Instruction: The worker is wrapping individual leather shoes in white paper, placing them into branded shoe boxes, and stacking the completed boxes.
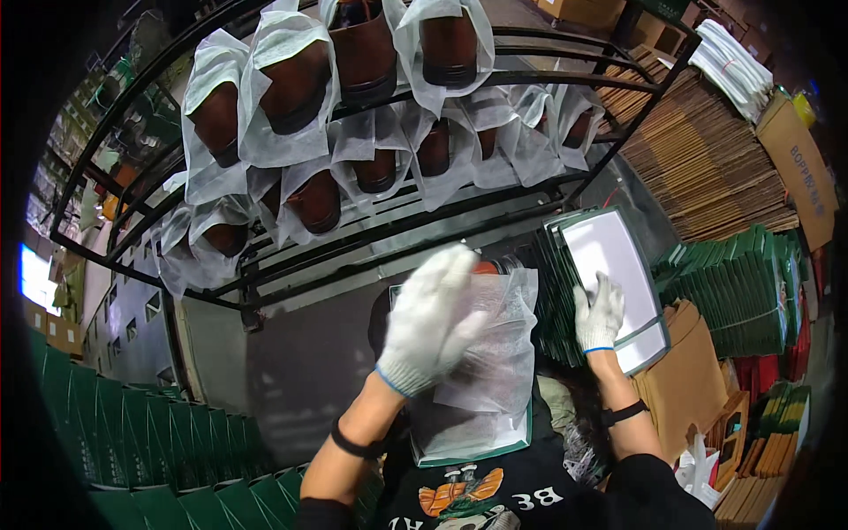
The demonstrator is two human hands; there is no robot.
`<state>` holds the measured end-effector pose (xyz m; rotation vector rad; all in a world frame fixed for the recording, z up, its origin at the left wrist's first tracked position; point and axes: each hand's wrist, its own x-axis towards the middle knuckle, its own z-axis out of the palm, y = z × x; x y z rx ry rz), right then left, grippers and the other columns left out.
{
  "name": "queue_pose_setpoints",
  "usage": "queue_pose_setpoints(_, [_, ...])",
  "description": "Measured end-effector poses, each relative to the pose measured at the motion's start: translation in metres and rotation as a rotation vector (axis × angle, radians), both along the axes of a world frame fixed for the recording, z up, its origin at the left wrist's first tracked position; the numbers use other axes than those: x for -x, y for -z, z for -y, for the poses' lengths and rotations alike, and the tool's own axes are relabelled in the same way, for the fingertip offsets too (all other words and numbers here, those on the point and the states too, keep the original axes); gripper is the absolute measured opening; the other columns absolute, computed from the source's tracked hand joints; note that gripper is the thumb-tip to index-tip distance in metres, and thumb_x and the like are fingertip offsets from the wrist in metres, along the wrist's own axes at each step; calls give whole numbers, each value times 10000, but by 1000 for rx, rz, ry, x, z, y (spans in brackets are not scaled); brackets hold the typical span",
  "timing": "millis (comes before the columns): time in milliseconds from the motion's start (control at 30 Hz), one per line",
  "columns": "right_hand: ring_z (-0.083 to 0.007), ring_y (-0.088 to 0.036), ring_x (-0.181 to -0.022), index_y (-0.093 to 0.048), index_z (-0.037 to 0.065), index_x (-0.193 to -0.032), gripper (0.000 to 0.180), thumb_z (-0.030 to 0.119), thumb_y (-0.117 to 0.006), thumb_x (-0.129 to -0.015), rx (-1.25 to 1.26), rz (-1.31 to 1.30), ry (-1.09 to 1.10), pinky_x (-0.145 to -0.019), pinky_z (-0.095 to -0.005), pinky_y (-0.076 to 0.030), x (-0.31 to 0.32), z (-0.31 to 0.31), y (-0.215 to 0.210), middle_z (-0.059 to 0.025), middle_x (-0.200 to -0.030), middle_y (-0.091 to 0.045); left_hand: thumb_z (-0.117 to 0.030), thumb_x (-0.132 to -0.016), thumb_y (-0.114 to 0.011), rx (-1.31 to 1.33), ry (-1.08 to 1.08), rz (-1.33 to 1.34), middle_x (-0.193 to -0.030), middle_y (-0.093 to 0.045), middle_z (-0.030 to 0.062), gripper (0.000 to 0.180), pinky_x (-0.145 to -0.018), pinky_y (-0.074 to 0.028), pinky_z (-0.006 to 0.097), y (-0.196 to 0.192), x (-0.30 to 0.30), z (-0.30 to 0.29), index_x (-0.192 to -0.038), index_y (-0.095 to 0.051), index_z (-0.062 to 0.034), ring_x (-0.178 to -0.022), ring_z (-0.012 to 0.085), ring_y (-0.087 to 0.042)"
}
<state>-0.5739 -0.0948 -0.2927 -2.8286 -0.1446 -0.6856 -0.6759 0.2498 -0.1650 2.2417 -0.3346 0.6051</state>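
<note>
My left hand (430, 320), in a white knit glove, presses flat on white non-woven wrapping (495, 371) lying in an open green shoe box (468, 455) in front of me. A brown shoe tip (484, 266) shows just past the fingers. My right hand (599, 314), also gloved, rests with fingers apart on the top green box lid (609, 256) of a leaning stack of lids at my right. Neither hand grips anything that I can see.
A black metal rack (353, 221) above holds several brown shoes in white bags (291, 88). Stacked green boxes (150, 442) fill the lower left. Flat green boxes (751, 291), brown cardboard sheets (698, 150) and white bundles (733, 66) lie at the right.
</note>
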Motion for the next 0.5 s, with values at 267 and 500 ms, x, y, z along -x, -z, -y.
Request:
queue_pose_setpoints(267, [-426, -667, -978, -694, 3, -1146, 242, 219, -588, -1117, -291, 53, 4, -906, -492, -527, 8, 75, 38, -203, -1037, -694, -296, -948, -755, -251, 114, -340, -1262, -671, 256, 651, -988, -551, 521, 66, -7, 39, -1447, -552, 70, -1153, 440, -667])
queue_pose_setpoints(500, [-233, -704, -1164, -589, 49, -1492, 518, 453, -457, -1196, -1724, -235, -255, -1035, -385, -577, 55, 55, -102, -118, -1351, -707, -288, -893, -820, -405, 83, -107, -1455, -607, 308, 723, -1155, -489, 493, 41, 3, 66, -1458, -551, 73, -1358, 462, -587])
